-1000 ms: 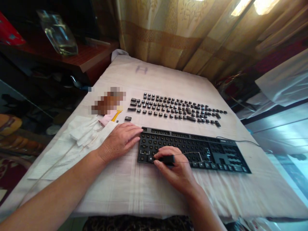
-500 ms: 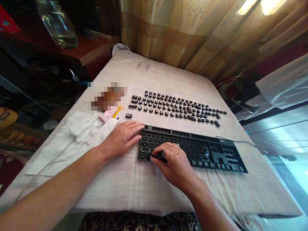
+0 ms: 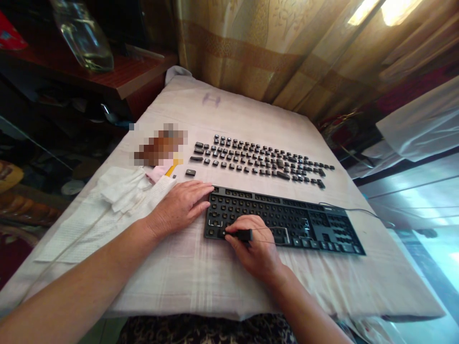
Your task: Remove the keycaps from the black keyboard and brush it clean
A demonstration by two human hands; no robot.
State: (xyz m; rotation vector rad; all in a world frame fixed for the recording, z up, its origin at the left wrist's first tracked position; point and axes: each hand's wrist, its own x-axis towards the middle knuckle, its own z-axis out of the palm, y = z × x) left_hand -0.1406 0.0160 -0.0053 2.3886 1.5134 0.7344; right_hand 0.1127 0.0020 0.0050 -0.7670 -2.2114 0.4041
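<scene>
A black keyboard (image 3: 333,224) lies across the cloth, most of its switch sockets bare; keycaps sit along the right part of its front row. My left hand (image 3: 182,203) is open, fingers stretched flat, with its tips against the keyboard's upper left end. Over the left front row, my right hand (image 3: 256,248) is closed around a black keycap puller (image 3: 245,234) with thin wire loops trailing back over the hand. Its thumb and index tips pinch at a front-row key position; what is between them is too small to make out.
Beyond the keyboard, loose black keycaps (image 3: 254,169) lie in rows, one wide keycap (image 3: 191,172) apart at left. White tissue (image 3: 122,188) and a yellow-handled object (image 3: 173,167) lie further left. A cable (image 3: 353,210) runs off the right. A glass jar (image 3: 88,43) stands on the wooden desk.
The keycap puller has turned in my right hand, its wire loops now pointing right across the hand. The right hand has shifted slightly toward me; the left hand stays in place.
</scene>
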